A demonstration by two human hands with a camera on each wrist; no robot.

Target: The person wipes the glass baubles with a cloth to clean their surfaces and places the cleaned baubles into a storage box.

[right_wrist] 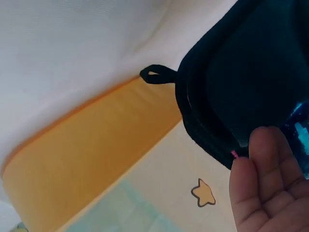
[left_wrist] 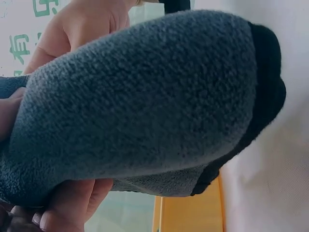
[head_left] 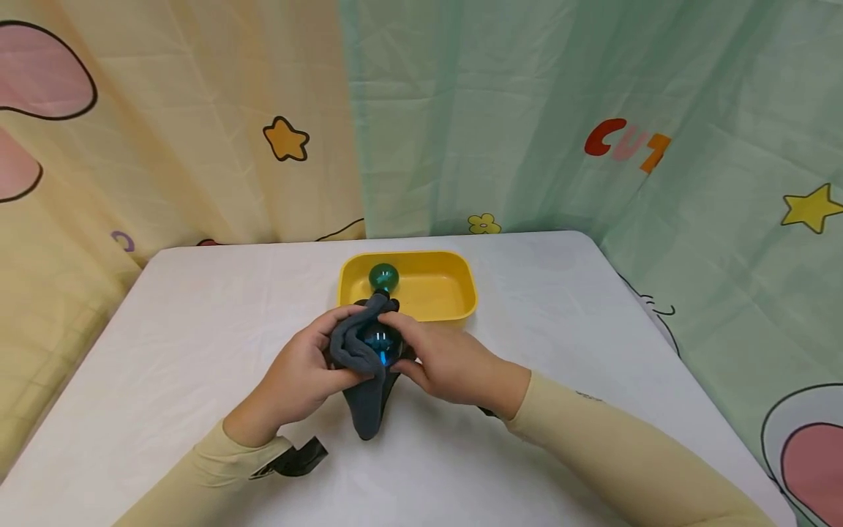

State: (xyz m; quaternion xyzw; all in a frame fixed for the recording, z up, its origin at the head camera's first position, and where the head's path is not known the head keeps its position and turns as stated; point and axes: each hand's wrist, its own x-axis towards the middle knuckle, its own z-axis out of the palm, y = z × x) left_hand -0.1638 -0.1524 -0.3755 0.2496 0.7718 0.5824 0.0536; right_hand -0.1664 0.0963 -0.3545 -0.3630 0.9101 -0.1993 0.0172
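Item: glossy teal-blue glass-like sphere, held just above the white table at centre, directly in front of the yellow plastic tub. A second, greener sphere sits in the tub's near-left corner.

Wrapping: soft grey fleecy sock with black toe, draped round the sphere, its tail hanging to the tabletop.

Hands: left hand curls round the sock-covered side; right hand pinches the sock's edge against the sphere with thumb and fingers.

Handling: the sphere looks smooth, hard, probably slippery and breakable; the sock is limp, grippy and light. Best held through the fabric, cupped from below.

Room: open tabletop left and right; the tub's rim is close behind, table edge towards the person. Wrist views show mostly sock, so the contact underneath cannot be told
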